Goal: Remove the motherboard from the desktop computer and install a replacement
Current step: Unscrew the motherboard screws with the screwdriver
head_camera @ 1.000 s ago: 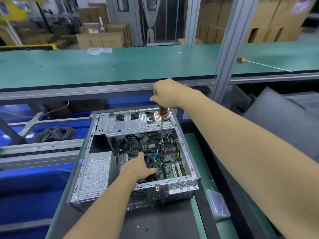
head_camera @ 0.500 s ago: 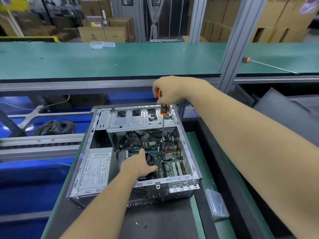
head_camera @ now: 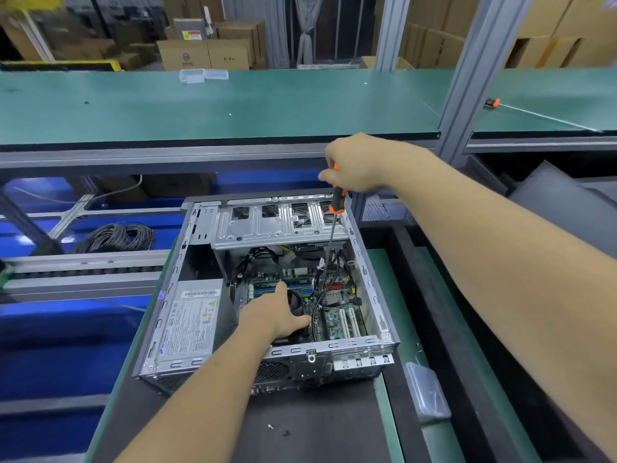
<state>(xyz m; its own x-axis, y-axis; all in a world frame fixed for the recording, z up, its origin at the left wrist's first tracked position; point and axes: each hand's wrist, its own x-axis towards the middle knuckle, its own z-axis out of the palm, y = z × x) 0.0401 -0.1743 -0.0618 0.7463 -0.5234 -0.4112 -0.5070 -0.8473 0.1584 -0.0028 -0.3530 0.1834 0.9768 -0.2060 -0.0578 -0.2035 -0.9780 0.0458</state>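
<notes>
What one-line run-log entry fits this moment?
right hand: grips screwdriver, shaft down in case | left hand: rests on motherboard fan

The open computer case (head_camera: 377, 292) is lying on the surface (head_camera: 317, 426). Inside it, the power supply (head_camera: 190, 325) is sitting at nine o'clock, the motherboard (head_camera: 337, 315) at three, and the drive cage (head_camera: 277, 225) at twelve. The left hand (head_camera: 277, 315) is resting on the cooler (head_camera: 296, 301) at the middle. The right hand (head_camera: 354, 163) is holding the screwdriver (head_camera: 334, 222) above the case's one o'clock corner, its shaft reaching down into the case. A clear box (head_camera: 425, 390) is lying at four o'clock of the case.
</notes>
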